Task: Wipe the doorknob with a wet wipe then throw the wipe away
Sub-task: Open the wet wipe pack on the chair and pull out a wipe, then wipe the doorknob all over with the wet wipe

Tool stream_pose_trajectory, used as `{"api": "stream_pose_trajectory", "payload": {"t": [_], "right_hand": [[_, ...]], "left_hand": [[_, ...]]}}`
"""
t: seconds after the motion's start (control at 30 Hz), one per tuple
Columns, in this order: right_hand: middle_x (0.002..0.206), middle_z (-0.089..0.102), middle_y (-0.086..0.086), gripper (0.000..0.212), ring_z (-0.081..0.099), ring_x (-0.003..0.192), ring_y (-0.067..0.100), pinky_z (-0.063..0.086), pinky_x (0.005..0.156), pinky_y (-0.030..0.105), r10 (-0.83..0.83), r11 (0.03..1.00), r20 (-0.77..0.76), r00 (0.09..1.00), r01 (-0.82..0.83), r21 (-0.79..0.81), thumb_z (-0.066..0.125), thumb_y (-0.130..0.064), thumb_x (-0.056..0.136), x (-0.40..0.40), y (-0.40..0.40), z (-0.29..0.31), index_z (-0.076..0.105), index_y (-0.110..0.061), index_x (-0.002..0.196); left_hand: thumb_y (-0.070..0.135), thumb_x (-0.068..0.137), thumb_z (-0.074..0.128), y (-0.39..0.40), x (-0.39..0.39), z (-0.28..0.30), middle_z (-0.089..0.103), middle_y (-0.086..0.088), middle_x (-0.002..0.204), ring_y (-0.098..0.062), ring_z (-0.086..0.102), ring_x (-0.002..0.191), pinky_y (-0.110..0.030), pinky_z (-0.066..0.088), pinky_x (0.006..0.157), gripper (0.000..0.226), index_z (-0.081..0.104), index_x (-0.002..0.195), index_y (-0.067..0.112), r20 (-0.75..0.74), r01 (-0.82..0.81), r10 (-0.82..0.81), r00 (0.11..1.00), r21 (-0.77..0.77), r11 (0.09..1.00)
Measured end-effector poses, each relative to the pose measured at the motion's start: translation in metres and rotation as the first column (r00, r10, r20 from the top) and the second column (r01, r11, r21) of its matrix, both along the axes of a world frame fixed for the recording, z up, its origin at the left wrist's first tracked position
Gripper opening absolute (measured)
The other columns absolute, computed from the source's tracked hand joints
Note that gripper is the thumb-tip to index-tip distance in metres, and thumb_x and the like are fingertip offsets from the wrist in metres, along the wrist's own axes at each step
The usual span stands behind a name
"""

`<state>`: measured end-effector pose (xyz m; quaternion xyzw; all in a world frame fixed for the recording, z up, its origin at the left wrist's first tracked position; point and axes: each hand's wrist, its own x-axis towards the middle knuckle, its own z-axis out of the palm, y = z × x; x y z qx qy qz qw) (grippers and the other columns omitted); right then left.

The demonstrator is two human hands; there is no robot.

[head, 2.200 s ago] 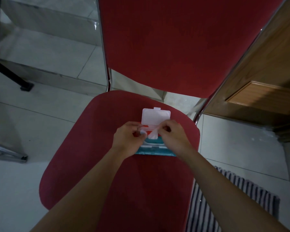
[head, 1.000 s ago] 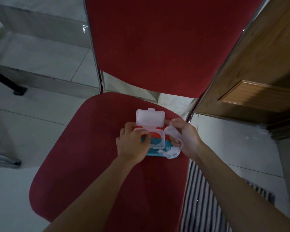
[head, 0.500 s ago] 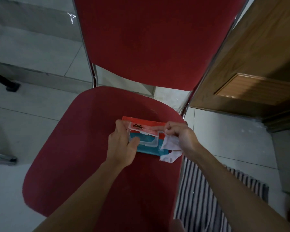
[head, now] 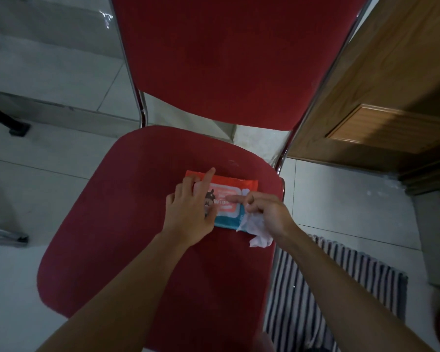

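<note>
The wet wipe (head: 255,228) is bunched in my right hand (head: 269,212), its loose end trailing onto the chair seat (head: 127,224) near the right edge. That grip is clenched on the wipe, though the index finger stretches out to press the lid of the wipes pack (head: 233,201). My left hand (head: 191,212) lies flat on the pack's left half, fingers spread, grasping nothing. The pack rests toward the back right corner of the seat. I judge this the fetching step at its end — wipe in hand, lid pressed flat. Next I must leave the pack and carry the wipe to the doorknob, which isn't in view — only the lower wooden door (head: 391,97) beyond the right edge.
</note>
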<state>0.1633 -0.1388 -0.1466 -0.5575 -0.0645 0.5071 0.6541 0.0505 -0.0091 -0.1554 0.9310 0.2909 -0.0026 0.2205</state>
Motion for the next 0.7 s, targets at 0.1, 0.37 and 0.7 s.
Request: {"api": "stream_pose_trajectory", "payload": {"t": [0.1, 0.37, 0.7], "right_hand": [[0.07, 0.073, 0.006, 0.037, 0.069, 0.072, 0.017, 0.054, 0.058, 0.02, -0.051, 0.995, -0.029, 0.998, 0.048, -0.09, 0.039, 0.01, 0.079, 0.006, -0.001, 0.005, 0.054, -0.008, 0.051], [0.063, 0.059, 0.003, 0.028, 0.053, 0.07, 0.023, 0.041, 0.066, 0.032, -0.031, 0.999, 0.045, 0.999, 0.033, -0.037, 0.051, -0.007, 0.082, 0.064, -0.037, 0.111, 0.061, -0.018, 0.058], [0.08, 0.056, 0.007, 0.017, 0.052, 0.077, 0.02, 0.04, 0.076, 0.034, -0.376, 0.925, 0.331, 0.865, 0.327, 0.194, 0.046, -0.019, 0.093, 0.171, -0.16, 0.317, 0.057, -0.012, 0.081]], "left_hand": [[0.034, 0.085, 0.051, 0.001, 0.009, 0.007, 0.029, -0.007, 0.142, -0.026, 0.033, 0.127, -0.045, 0.032, 0.103, 0.068, 0.017, 0.144, 0.028, -0.133, 0.001, -0.004, 0.991, -0.02, 1.0], [0.034, 0.094, 0.042, -0.039, 0.082, 0.114, 0.068, -0.019, 0.109, -0.029, 0.059, 0.108, -0.031, 0.039, 0.095, 0.038, 0.068, 0.098, 0.006, 0.154, -0.008, 0.144, 0.977, -0.655, 0.756], [0.02, 0.078, 0.069, -0.144, 0.193, 0.307, 0.072, -0.021, 0.084, -0.022, 0.065, 0.071, -0.03, 0.05, 0.067, 0.015, 0.07, 0.084, 0.006, 0.521, 0.501, -0.161, 0.838, -0.62, 0.604]]}}
